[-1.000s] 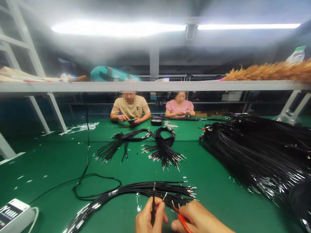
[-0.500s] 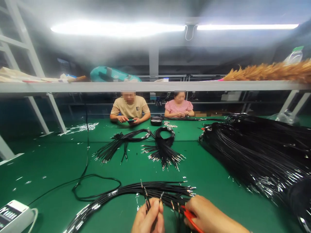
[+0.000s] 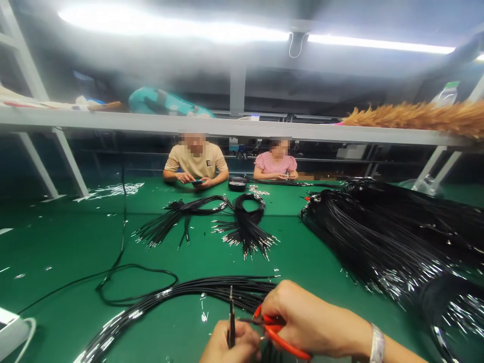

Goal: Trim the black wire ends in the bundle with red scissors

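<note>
Lower centre: left hand (image 3: 235, 341)'s got a thin black metal-tipped cable (image 3: 231, 318) pinched upright, right hand (image 3: 285, 307) gripping red-handled tool (image 3: 284, 343) pointing left.

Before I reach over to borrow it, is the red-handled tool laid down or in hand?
In hand: the right hand is closed around the red-handled tool. Whether its jaws are open, I cannot tell.

Overhead tube lights (image 3: 181, 25) glare white, blurring into haze around them.
</note>
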A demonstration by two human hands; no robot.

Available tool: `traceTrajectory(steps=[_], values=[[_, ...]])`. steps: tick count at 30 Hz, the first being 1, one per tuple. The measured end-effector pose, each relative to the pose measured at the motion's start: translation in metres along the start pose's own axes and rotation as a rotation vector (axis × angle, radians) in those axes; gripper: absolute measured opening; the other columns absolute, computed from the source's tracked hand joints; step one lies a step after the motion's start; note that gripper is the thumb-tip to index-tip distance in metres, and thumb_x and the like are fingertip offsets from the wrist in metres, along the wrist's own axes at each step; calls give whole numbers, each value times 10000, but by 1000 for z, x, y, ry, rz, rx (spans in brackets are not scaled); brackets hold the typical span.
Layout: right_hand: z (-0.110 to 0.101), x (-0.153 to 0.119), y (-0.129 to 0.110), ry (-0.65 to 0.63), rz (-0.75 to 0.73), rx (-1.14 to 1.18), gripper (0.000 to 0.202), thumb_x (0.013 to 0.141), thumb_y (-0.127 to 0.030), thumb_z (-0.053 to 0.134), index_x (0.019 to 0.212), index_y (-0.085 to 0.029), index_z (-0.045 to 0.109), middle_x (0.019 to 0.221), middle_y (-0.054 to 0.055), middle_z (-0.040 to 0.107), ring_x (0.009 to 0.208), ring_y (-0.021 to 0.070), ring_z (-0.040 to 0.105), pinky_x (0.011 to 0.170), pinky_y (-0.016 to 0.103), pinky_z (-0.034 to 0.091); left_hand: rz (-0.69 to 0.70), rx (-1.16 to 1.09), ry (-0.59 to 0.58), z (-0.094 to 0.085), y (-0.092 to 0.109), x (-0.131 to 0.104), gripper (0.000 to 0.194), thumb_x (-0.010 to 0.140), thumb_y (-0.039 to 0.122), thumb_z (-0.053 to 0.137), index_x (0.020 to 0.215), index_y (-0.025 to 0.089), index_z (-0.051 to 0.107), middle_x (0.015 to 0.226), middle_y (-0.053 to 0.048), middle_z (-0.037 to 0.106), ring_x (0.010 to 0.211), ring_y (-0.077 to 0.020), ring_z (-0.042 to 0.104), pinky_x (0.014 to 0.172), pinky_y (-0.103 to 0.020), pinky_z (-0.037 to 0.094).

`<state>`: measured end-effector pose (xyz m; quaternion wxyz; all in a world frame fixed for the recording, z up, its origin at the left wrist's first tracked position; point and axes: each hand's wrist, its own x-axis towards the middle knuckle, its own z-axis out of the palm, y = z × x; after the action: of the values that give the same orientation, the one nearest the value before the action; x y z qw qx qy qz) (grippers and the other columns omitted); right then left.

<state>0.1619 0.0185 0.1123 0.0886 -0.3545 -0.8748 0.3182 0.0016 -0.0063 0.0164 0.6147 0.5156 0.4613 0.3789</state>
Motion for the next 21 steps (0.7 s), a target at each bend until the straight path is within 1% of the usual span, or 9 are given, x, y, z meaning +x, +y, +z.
traceTrajectory(steps=[4,7,10,11,14,16,18,20,21], values=[[-3,-2,-8,-81,8,-2,256,590,-52,477,457,-179,298,483,-90,220,454,59,210,366,188,157,-25,48,-106,2,10,-3,238,587,279,554,413,201,411,400,61,336,392,-72,244,406,-227,174],[-5,-4,-10,-139,64,109,214,558,-48,480,445,-175,350,453,-96,259,428,51,227,358,180,165,-37,-3,-125,1,17,-10,222,597,260,585,431,180,461,423,53,378,412,-69,278,433,-217,196],[4,-6,-1,-175,219,468,100,564,-81,472,534,-165,516,446,-89,382,377,42,302,342,157,216,2,-118,-143,-1,14,-13,266,613,372,642,507,143,556,461,25,465,426,-66,344,450,-203,230],[11,-6,4,-185,276,620,111,605,-117,461,585,-158,562,447,-76,438,350,44,333,334,154,243,25,-181,-161,-2,10,-12,294,605,409,659,545,135,573,465,22,483,419,-60,353,445,-196,236],[40,-2,22,3,338,961,203,663,-201,455,517,-126,576,405,-43,475,295,34,350,323,154,237,98,-362,-175,-1,-6,-4,322,606,435,677,645,136,566,457,13,537,405,-67,424,445,-188,288],[61,2,32,61,324,1125,293,690,-297,461,539,-97,613,372,-26,475,268,37,342,315,170,218,173,-341,-75,1,-15,2,300,637,424,658,662,143,555,478,-14,587,451,-106,510,486,-211,361],[78,6,37,209,359,1217,345,671,-393,523,487,-108,582,328,-35,444,267,30,322,319,169,200,277,-173,121,2,-21,7,269,669,402,634,648,142,569,509,-24,609,504,-126,548,525,-225,399],[86,7,37,343,380,1261,409,641,-477,563,432,-125,540,278,-40,404,273,37,321,322,172,199,321,-14,281,2,-22,8,252,686,381,621,637,136,589,523,-13,608,486,-104,528,501,-200,392],[86,6,36,414,394,1277,426,637,-497,576,421,-133,526,267,-38,399,277,43,328,322,172,200,298,5,308,2,-22,8,256,689,384,617,647,133,593,529,-7,611,440,-82,498,455,-183,369]])
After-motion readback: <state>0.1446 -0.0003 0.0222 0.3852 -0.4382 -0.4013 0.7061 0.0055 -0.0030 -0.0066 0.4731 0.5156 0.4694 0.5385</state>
